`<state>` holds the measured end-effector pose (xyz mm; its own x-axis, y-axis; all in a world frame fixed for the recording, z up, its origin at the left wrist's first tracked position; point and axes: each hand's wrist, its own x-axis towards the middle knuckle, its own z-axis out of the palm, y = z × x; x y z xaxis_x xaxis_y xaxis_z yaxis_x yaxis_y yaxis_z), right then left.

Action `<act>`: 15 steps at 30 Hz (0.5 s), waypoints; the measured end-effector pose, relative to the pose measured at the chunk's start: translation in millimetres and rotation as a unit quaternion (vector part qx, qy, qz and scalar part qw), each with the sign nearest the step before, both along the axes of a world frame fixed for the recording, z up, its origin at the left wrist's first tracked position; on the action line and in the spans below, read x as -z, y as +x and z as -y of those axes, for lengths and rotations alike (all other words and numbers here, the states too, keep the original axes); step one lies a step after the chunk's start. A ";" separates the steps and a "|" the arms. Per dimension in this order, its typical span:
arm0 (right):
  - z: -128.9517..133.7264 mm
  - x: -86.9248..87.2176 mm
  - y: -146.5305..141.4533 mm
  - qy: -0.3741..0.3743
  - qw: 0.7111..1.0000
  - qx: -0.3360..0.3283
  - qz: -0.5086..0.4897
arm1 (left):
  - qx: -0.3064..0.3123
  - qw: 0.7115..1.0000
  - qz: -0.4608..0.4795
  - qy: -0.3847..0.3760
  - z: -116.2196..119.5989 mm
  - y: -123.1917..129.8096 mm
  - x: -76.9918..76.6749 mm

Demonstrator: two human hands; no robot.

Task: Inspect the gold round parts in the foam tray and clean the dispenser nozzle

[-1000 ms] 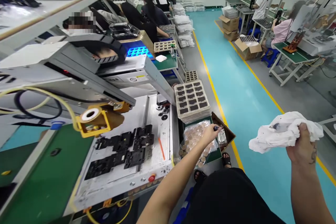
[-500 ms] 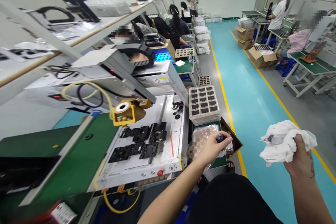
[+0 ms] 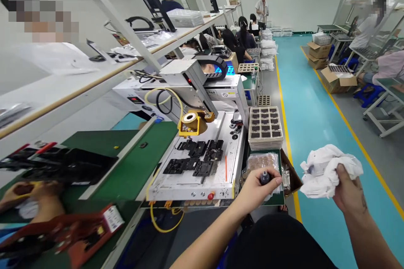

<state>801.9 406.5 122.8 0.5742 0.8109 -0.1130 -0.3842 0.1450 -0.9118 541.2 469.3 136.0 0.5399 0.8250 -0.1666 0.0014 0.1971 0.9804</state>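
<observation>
My left hand is closed around a small dark rounded piece with a narrow tip; its lower part is hidden in my fingers. Below that hand lies a clear bag of round brown discs. Out over the aisle, my right hand grips a crumpled white cloth. A greyish, see-through patch shows among its folds, too unclear to name. Left of my hands stands a white benchtop machine with black fixtures on its bed and a yellow-framed head above them.
Stacked trays of dark parts stand beyond my left hand, near an open carton. A co-worker's hands are at the green bench, behind a red clamp-like tool. A shelf edge runs overhead.
The view has swung left and up, bringing the co-worker's hands and the red tool into sight. My right hand with the cloth has come nearer my left hand. Both grips are unchanged.
</observation>
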 end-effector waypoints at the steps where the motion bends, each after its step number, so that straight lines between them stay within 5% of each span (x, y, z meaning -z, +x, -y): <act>1: -3.1 0.2 -4.4 -0.004 1.000 -0.014 -0.001 | -0.013 1.000 -0.005 0.011 -0.1 -7.1 -1.5; 5: -16.9 1.7 -21.3 -0.031 0.995 -0.093 0.001 | -0.065 0.998 -0.007 0.019 0.9 -38.3 2.4; 10: -49.1 18.1 -43.8 -0.079 0.976 -0.178 0.092 | -0.130 0.991 -0.030 -0.024 11.4 -85.0 25.6; 15: -103.4 38.0 -86.4 -0.092 0.900 -0.304 0.299 | -0.202 0.973 -0.037 -0.107 37.1 -137.1 58.6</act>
<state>715.5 510.0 84.8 0.0332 0.9949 -0.0955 0.2251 -0.1005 -0.9691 404.0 432.1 77.4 0.1591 0.9095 -0.3840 -0.0489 0.3958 0.9170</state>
